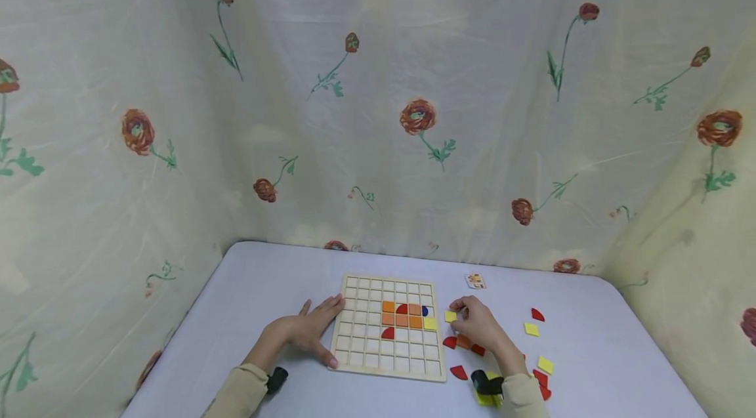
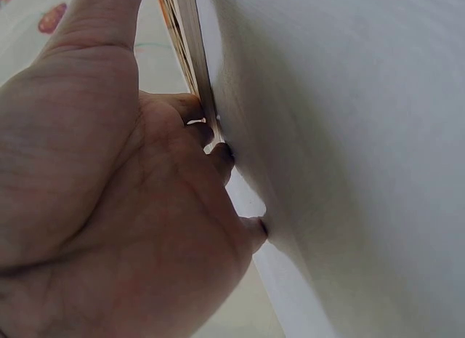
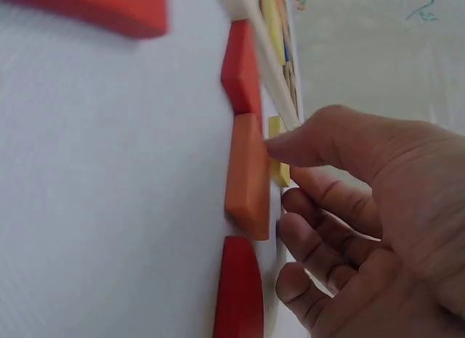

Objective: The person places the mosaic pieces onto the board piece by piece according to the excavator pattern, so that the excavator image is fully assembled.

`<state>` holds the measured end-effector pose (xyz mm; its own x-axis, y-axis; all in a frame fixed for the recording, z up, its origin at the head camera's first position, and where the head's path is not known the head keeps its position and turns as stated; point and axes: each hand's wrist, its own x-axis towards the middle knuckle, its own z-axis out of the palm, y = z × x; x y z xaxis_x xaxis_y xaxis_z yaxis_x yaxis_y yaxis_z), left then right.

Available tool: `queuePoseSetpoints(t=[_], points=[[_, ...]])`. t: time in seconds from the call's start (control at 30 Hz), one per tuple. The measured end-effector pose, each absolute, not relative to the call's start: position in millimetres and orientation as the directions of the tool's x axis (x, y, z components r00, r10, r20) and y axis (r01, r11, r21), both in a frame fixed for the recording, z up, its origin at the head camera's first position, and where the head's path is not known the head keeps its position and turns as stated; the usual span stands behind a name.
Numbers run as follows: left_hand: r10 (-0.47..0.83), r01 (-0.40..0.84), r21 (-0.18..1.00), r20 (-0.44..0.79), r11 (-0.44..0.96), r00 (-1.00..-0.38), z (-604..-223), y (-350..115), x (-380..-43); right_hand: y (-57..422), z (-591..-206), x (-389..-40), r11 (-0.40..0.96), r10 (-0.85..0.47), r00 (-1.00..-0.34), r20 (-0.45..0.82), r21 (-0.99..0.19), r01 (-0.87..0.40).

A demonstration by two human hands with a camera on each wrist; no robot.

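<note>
A wooden grid board (image 1: 360, 347) lies on the table with several orange, red, yellow and blue pieces in its cells. At the board's left side is my left hand (image 1: 310, 329), fingers spread, fingertips and thumb touching its edge; the left wrist view shows the palm (image 2: 145, 200) beside that edge. My right hand (image 1: 477, 323) is just off the board's right side, pinching a yellow square tile (image 1: 450, 317) between thumb and index finger. In the right wrist view the same yellow tile (image 3: 279, 153) shows partly, behind an orange tile (image 3: 248, 178) on the table.
Red quarter-round pieces (image 1: 458, 373) and yellow squares (image 1: 545, 365) lie scattered on the right of the table, some under the right wrist. A small printed card (image 1: 475, 281) lies beyond the right hand. Flower-patterned curtains (image 1: 378, 142) hang around the table.
</note>
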<state>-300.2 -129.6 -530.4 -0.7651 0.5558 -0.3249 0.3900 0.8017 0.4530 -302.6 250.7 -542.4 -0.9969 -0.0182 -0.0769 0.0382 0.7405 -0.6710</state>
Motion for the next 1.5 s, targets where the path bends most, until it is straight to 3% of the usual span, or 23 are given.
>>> queuePoseSetpoints(t=[0.53, 1.07, 1.5], points=[[0.57, 0.402, 0.461, -0.317, 0.791, -0.758, -531, -130, -299, 238, -540, -298, 0.739, -0.051, -0.997, -0.051, -0.674, -0.004], [0.562, 0.394, 0.457, -0.326, 0.798, -0.76, -531, -130, -297, 176, -534, -281, 0.682, -0.387, -0.922, -0.034, -0.683, -0.261], [0.565, 0.396, 0.462, -0.32, 0.794, -0.76, -529, -131, -298, 168, -535, -284, 0.713, -0.392, -0.92, -0.031, -0.641, -0.282]])
